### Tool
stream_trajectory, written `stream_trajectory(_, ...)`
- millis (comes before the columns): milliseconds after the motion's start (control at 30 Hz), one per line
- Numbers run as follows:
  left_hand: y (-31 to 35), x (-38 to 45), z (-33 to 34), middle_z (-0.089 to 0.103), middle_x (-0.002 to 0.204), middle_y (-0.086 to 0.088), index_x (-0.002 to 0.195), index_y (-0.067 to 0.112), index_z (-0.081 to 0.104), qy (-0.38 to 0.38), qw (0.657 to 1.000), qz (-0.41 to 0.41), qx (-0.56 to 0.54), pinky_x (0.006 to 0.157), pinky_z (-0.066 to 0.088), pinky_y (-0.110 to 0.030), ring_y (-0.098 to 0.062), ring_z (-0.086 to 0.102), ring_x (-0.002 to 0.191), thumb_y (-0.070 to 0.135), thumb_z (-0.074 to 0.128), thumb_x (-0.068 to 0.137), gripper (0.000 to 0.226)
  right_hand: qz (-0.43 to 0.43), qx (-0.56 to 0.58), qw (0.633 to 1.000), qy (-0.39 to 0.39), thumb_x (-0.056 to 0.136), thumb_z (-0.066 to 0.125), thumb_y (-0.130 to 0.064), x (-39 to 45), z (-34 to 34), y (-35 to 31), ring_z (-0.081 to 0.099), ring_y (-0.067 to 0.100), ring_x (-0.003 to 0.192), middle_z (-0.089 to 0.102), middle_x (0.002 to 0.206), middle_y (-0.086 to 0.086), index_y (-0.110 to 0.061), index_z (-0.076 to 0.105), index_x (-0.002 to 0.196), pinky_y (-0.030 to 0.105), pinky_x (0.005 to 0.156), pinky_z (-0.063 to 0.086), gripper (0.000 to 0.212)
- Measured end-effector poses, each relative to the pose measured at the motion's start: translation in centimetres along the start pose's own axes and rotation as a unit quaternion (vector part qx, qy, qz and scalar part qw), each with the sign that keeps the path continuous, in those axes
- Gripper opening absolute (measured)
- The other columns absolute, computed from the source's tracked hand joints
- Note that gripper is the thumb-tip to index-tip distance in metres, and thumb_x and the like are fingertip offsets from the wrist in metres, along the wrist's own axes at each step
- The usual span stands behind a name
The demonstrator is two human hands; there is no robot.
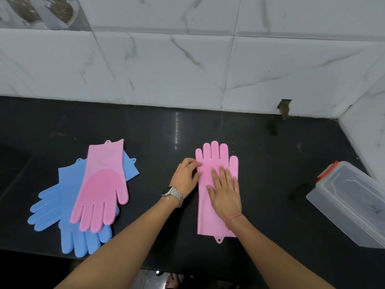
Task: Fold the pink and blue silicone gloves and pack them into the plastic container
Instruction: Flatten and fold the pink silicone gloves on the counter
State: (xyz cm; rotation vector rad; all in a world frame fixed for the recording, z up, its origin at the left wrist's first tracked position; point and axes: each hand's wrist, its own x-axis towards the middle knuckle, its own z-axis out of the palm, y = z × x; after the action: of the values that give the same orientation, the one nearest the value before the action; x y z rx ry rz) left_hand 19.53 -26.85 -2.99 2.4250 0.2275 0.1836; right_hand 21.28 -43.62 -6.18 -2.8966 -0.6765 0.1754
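A pink silicone glove (215,155) lies flat on the black counter, fingers pointing to the wall. My right hand (224,189) presses flat on its palm with straight fingers. My left hand (185,177) touches the glove's left edge with bent fingers; whether it pinches the edge is unclear. At the left, a second pink glove (102,184) lies on top of two blue gloves (62,207), fingers toward me. The clear plastic container (352,203) with a lid and an orange clip sits at the right edge.
The black counter (166,130) ends at a white marble-tiled wall (166,69) behind and on the right. The counter's front edge runs under my forearms. A bare foot (173,281) shows on the floor below.
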Motion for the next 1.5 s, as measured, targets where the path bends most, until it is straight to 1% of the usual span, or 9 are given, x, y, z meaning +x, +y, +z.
stream_trajectory(133, -3.1, -2.1, -5.1, 0.055, 0.122, 0.002, 0.114, 0.024, 0.064, 0.059, 0.996, -0.022, 0.069, 0.091, 0.04, -0.024, -0.017, 0.049, 0.112, 0.019, 0.06, 0.089, 0.025, 0.006, 0.017, 1.0, -0.005, 0.103, 0.017, -0.041, 0.1, -0.2, -0.5, -0.008, 0.021, 0.15, -0.005, 0.164, 0.002, -0.024, -0.005, 0.155, 0.043, 0.122, -0.004, 0.059)
stream_trajectory(333, -9.3, -8.9, -12.7, 0.054, 0.13, -0.006, 0.115, 0.02, 0.064, 0.132, 0.95, -0.192, 0.206, 0.09, 0.045, -0.042, -0.032, 0.048, 0.117, 0.02, 0.06, 0.087, 0.028, -0.073, 0.09, 0.993, 0.027, 0.102, 0.03, -0.024, -0.3, -1.2, -5.2, -0.009, 0.012, 0.149, -0.001, 0.164, -0.003, -0.024, 0.006, 0.156, 0.038, 0.119, -0.01, 0.059)
stream_trajectory(500, -14.4, -15.3, -17.3, 0.04, 0.142, -0.014, 0.133, 0.014, 0.051, 0.162, 0.885, -0.417, 0.125, 0.099, 0.039, -0.052, -0.043, 0.043, 0.122, 0.02, 0.057, 0.088, 0.046, -0.187, 0.145, 0.972, -0.012, 0.097, 0.041, -0.017, -0.4, -1.3, -12.0, 0.004, 0.01, 0.15, 0.01, 0.163, -0.005, -0.026, 0.018, 0.154, 0.032, 0.119, 0.003, 0.062)
stream_trajectory(567, -15.4, -16.7, -18.1, 0.042, 0.138, -0.021, 0.135, 0.007, 0.048, 0.148, 0.882, -0.442, 0.073, 0.1, 0.04, -0.048, -0.044, 0.049, 0.116, 0.017, 0.063, 0.086, 0.053, -0.223, 0.157, 0.962, -0.032, 0.096, 0.042, -0.016, -0.6, -1.1, -14.8, 0.009, 0.009, 0.149, 0.013, 0.162, -0.006, -0.026, 0.02, 0.153, 0.03, 0.117, 0.005, 0.062)
stream_trajectory(800, -15.7, -17.7, -19.3, 0.05, 0.126, -0.017, 0.127, 0.01, 0.055, 0.18, 0.888, -0.416, 0.078, 0.092, 0.044, -0.043, -0.037, 0.052, 0.11, 0.022, 0.07, 0.083, 0.049, -0.316, 0.18, 0.929, -0.072, 0.093, 0.047, -0.01, -1.9, -0.2, -20.9, 0.025, 0.006, 0.143, 0.028, 0.157, -0.009, -0.026, 0.03, 0.15, 0.023, 0.111, 0.013, 0.062)
stream_trajectory(933, -15.1, -16.9, -18.5, 0.059, 0.112, -0.013, 0.115, 0.007, 0.057, 0.106, 0.897, -0.418, 0.093, 0.079, 0.048, -0.038, -0.031, 0.057, 0.098, 0.037, 0.065, 0.087, 0.042, -0.314, 0.175, 0.929, -0.087, 0.093, 0.047, -0.009, -2.3, 0.1, -21.2, 0.028, 0.006, 0.141, 0.03, 0.156, -0.009, -0.026, 0.031, 0.15, 0.028, 0.114, 0.018, 0.061)
stream_trajectory(1200, -11.9, -14.5, -19.1, 0.062, 0.077, -0.013, 0.138, 0.027, 0.034, 0.116, 0.921, -0.352, -0.118, 0.061, 0.049, -0.032, -0.024, 0.06, 0.068, 0.019, 0.058, 0.089, 0.056, -0.242, 0.201, 0.943, -0.108, 0.092, 0.053, -0.01, -3.2, -0.1, -18.5, 0.036, 0.01, 0.137, 0.038, 0.15, -0.009, -0.031, 0.025, 0.149, 0.029, 0.113, 0.022, 0.068)
stream_trajectory(1333, -6.9, -13.5, -19.8, 0.06, 0.069, 0.001, 0.116, 0.029, 0.065, 0.09, 0.935, -0.26, -0.222, 0.066, 0.054, -0.025, -0.009, 0.057, 0.063, 0.013, 0.054, 0.091, 0.032, -0.167, 0.282, 0.936, -0.129, 0.088, 0.059, -0.001, -3.4, -0.5, -16.9, 0.037, 0.012, 0.137, 0.035, 0.153, -0.009, -0.043, 0.003, 0.151, 0.03, 0.113, 0.03, 0.094)
stream_trajectory(1500, -0.5, -13.1, -20.1, 0.06, 0.071, 0.001, 0.105, 0.016, 0.074, 0.021, 0.863, -0.224, -0.453, 0.061, 0.05, -0.018, -0.006, 0.054, 0.062, 0.012, 0.056, 0.094, 0.021, -0.154, 0.4, 0.898, -0.101, 0.085, 0.067, -0.001, -3.4, -1.4, -14.0, 0.035, 0.007, 0.137, 0.028, 0.148, -0.019, -0.042, 0.001, 0.152, 0.03, 0.113, 0.033, 0.102)
